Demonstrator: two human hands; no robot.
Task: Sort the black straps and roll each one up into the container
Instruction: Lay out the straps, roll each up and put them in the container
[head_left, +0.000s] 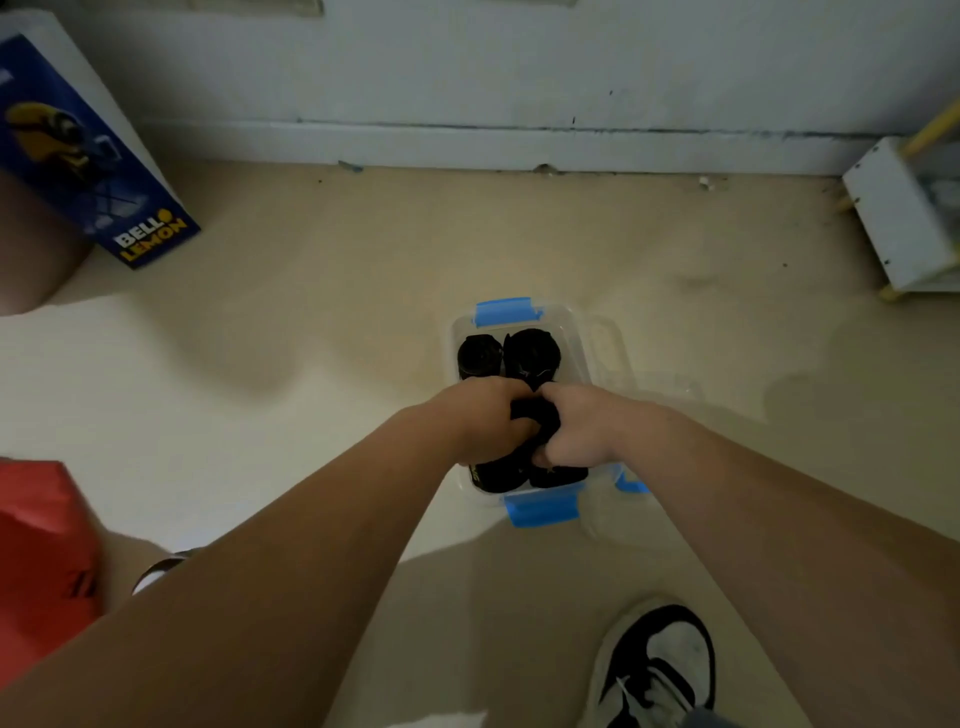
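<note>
Leaning at the far left, a blue box (93, 156) tilts above a red bag (41, 561). At the centre the left hand (488, 421) is clenched on a black strap (535, 421), fingers curled over its left side. The right hand (576, 426) grips the same strap from the other side, knuckles nearly meeting. Both hold it low over the middle of the container (576, 332), which is clear with blue clips and sits on the floor. Rolls lie inside it, two at the far end (480, 356) and two at the near end (558, 474). A clear lid (613, 353) lies just right of the container. Further right are a shoe (660, 670) and a white stand (898, 218).
</note>
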